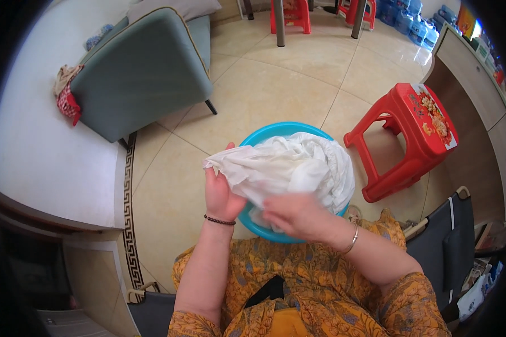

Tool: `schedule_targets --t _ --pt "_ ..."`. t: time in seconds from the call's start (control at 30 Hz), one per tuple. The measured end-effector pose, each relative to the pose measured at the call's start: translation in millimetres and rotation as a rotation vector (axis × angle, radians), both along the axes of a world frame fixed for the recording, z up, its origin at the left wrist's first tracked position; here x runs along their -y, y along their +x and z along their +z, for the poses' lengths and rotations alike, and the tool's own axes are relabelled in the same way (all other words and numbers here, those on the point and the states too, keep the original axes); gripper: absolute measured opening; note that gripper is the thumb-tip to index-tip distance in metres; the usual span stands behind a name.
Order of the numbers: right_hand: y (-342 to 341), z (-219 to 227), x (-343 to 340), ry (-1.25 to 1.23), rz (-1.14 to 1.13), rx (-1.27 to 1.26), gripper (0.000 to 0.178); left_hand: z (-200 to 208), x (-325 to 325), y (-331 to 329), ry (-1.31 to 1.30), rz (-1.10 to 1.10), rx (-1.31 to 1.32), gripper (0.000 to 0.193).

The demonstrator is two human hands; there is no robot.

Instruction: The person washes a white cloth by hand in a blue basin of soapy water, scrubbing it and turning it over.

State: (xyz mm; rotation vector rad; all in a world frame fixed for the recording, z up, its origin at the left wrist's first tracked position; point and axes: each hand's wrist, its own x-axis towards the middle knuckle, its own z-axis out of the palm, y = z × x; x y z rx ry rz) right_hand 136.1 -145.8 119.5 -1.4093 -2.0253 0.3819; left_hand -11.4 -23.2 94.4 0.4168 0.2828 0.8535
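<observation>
A large white cloth (320, 163) lies bunched in a round blue basin (258, 133), and one end is drawn up over the basin's left rim. My left hand (222, 196) grips that raised end, thumb and fingers closed on the fabric. Low over the front of the basin, my right hand (298, 216) is at the cloth's near side. Motion blurs its fingers, which look curled, and I cannot make out whether fabric is between them.
A red plastic stool (427, 123) with a flowered top stands to the right of the basin. A grey-green armchair (146, 73) is at the far left. Blue water bottles (413, 25) stand at the back right. A dark folding chair (444, 247) shows beside me.
</observation>
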Motion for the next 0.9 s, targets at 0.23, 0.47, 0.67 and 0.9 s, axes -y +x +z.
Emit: schedule_targets --t 0.23,0.47,0.67,0.9 --pt "59.2 -7.7 -27.5 0.307 -0.560 0.119 0.026 -0.3 3.4 2.4 -0.014 -0.029 0.062 0.070" --pt "54.0 -6.0 -30.3 -0.552 -0.370 0.133 0.044 -13.0 -2.6 -3.9 -0.041 0.035 -0.001 0.073" --pt "55.4 -1.2 -23.1 -0.352 -0.322 -0.163 0.035 -34.7 -16.2 -17.4 -0.025 0.260 -0.131 0.057" --pt "75.0 20.9 -25.0 0.077 -0.505 -0.961 0.018 -28.1 -17.5 -21.9 -0.145 0.232 -0.165 0.030"
